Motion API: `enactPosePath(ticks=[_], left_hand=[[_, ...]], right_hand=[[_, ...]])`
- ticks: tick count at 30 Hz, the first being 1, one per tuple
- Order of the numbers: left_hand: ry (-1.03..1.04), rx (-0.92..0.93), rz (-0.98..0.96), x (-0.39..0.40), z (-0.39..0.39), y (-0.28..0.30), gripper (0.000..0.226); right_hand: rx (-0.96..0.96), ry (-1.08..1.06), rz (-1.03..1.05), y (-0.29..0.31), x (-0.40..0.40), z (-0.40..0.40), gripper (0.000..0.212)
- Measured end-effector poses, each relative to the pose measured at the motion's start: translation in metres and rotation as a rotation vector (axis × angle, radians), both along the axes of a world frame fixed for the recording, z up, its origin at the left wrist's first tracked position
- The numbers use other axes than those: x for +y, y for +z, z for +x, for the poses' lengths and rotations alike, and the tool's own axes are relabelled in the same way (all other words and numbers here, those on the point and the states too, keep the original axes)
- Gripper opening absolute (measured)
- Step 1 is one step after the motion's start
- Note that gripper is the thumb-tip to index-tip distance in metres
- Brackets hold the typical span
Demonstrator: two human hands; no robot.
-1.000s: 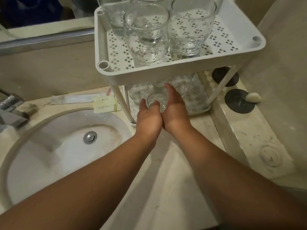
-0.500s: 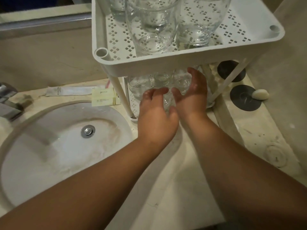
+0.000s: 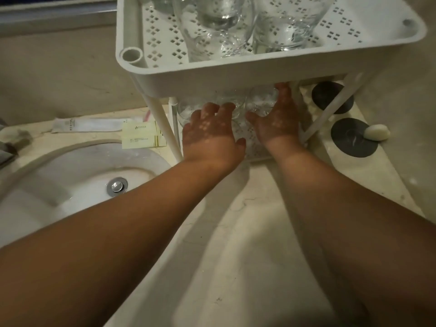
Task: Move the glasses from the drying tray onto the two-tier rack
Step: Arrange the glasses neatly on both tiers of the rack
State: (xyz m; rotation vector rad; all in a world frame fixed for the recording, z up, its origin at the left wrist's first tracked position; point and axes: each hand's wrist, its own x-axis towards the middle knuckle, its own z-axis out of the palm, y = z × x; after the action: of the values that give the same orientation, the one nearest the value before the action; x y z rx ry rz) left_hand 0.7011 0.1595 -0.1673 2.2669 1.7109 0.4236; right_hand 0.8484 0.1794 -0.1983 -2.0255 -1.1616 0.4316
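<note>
The white two-tier rack stands on the counter. Its perforated top tier holds several clear glasses, among them one at the front and one to its right. Under it, more glasses stand on the lower tier, partly hidden by the top tier. My left hand reaches in with fingers spread, fingertips at a lower glass. My right hand lies with straight fingers along the right side of another lower glass, thumb at its left. No drying tray is in view.
A white sink with a metal drain lies to the left, a faucet at the frame edge. Paper sachets lie behind the sink. Two black discs and a pale soap sit right of the rack.
Both hands have pushed further in under the top tier and moved apart. The glass they cupped together a second ago now stands among the others on the lower tier.
</note>
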Motion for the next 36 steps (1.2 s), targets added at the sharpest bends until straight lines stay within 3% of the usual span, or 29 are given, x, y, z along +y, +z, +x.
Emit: enactPosePath(ticks=[12, 25, 36], left_hand=[[-0.086, 0.068, 0.038, 0.002, 0.004, -0.009, 0.065], [-0.077, 0.061, 0.01, 0.005, 0.003, -0.005, 0.068], [-0.055, 0.065, 0.022, 0.003, 0.002, -0.004, 0.066]], right_hand=[[0.106, -0.039, 0.016, -0.017, 0.013, 0.009, 0.087], [0.067, -0.092, 0.128, -0.015, 0.018, 0.001, 0.094], [-0.061, -0.129, 0.033, -0.007, 0.029, 0.003, 0.089]])
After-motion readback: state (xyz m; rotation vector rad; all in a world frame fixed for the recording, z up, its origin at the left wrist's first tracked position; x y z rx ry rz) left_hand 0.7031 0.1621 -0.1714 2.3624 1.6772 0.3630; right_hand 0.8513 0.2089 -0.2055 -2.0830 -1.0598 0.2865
